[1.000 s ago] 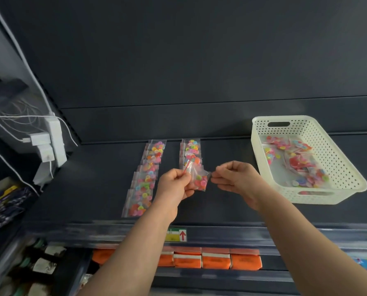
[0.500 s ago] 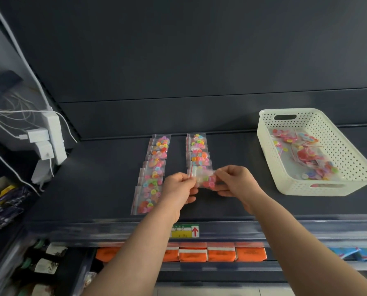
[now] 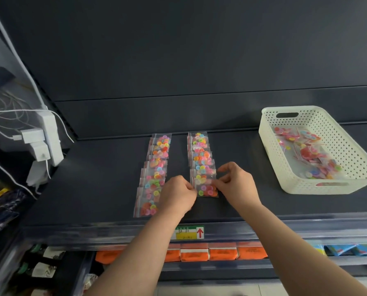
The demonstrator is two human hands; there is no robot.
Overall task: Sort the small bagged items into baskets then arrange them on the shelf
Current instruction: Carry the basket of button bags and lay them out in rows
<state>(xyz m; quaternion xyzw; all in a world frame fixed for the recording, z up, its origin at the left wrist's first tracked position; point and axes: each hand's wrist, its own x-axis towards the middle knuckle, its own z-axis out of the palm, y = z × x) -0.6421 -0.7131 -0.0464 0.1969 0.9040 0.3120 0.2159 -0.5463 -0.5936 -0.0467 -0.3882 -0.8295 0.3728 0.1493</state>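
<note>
On shelf, rt row's front, your L hand & R hand pinch one bag down — next: release it flat, fetch another from basket.

Basket corner off-frame at right — shelf label print blurred.

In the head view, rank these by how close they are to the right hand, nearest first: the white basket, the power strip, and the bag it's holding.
1. The bag: pinched at its right edge by the right hand, at the front of the right row.
2. The basket: on the shelf to that hand's right.
3. The power strip: far left, on the side wall.
</note>
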